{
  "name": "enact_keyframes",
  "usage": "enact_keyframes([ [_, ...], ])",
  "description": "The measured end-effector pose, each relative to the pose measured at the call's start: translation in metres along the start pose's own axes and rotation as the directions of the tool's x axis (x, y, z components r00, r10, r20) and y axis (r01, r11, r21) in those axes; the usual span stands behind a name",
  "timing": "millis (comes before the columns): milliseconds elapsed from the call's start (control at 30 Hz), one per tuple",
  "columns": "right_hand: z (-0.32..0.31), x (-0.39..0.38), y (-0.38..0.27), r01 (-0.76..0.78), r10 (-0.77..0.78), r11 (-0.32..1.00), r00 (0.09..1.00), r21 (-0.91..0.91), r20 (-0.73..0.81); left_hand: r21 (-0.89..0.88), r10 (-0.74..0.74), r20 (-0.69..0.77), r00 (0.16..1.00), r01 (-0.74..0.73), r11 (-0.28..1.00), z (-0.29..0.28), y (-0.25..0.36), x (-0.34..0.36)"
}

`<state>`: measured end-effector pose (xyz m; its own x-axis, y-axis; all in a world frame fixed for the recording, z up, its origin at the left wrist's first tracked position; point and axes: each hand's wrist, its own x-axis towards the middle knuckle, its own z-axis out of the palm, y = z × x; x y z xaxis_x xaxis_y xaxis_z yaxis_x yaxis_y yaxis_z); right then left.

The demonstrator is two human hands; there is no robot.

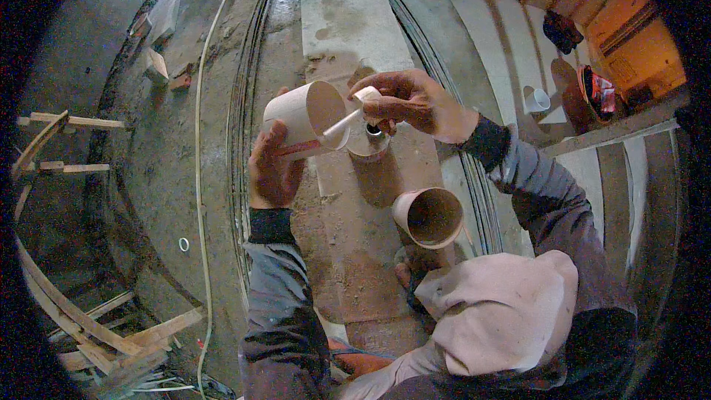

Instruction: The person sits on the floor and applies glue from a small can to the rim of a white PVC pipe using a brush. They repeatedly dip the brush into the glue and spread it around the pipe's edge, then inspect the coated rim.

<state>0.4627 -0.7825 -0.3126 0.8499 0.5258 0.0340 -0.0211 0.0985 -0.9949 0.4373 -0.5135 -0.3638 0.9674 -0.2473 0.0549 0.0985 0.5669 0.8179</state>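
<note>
My left hand [275,167] is wrapped round the outside of a short, wide, pale plastic pipe piece [292,120], tilted with its open end to the right. A red mark runs along its lower side. At that mouth, my right hand [404,104] pinches a short white stick [342,123] with a wider whitish part near the fingers. The stick's lower end is at the pipe's rim; I cannot tell whether it touches. Partly hidden under my right hand stands a pale can [369,147] with a dark round opening. Nearer me is a second pipe piece [428,218], its open end facing up.
A dusty board [355,252] lies beneath, with bundles of thin rods [255,96] along both sides. A pale hose [198,178] runs down the left. Wooden pieces [126,333] stand at far left. At right are a white cup [536,100] and a bucket [596,92].
</note>
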Motion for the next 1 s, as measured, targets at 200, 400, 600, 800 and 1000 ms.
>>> enact_keyframes([
  [200, 0.001, 0.007, -0.008, 0.189, -0.233, 0.936, 0.965, -0.297, -0.120, -0.196, -0.111, 0.002, 0.994, 0.109, 0.974, -0.007, -0.007, -0.001],
  [400, 0.007, 0.003, -0.010, -0.017, 0.018, 0.999, 0.999, 0.027, -0.036, -0.180, -0.100, -0.032, 0.994, 0.093, 0.979, -0.011, -0.013, -0.003],
  [600, -0.004, 0.002, -0.008, 0.015, -0.002, 0.989, 0.996, -0.147, 0.086, -0.086, -0.051, -0.043, 0.998, 0.047, 0.995, 0.001, -0.001, -0.005],
  [800, -0.015, 0.010, -0.016, 0.483, -0.447, 0.673, 0.869, -0.559, 0.213, 0.033, -0.178, -0.209, 0.962, 0.189, 0.981, 0.005, 0.010, -0.009],
  [1000, -0.012, 0.009, -0.032, 0.499, -0.558, 0.378, 0.795, -0.780, 0.238, -0.057, -0.102, -0.036, 0.994, 0.100, 0.993, 0.005, 0.004, 0.000],
])
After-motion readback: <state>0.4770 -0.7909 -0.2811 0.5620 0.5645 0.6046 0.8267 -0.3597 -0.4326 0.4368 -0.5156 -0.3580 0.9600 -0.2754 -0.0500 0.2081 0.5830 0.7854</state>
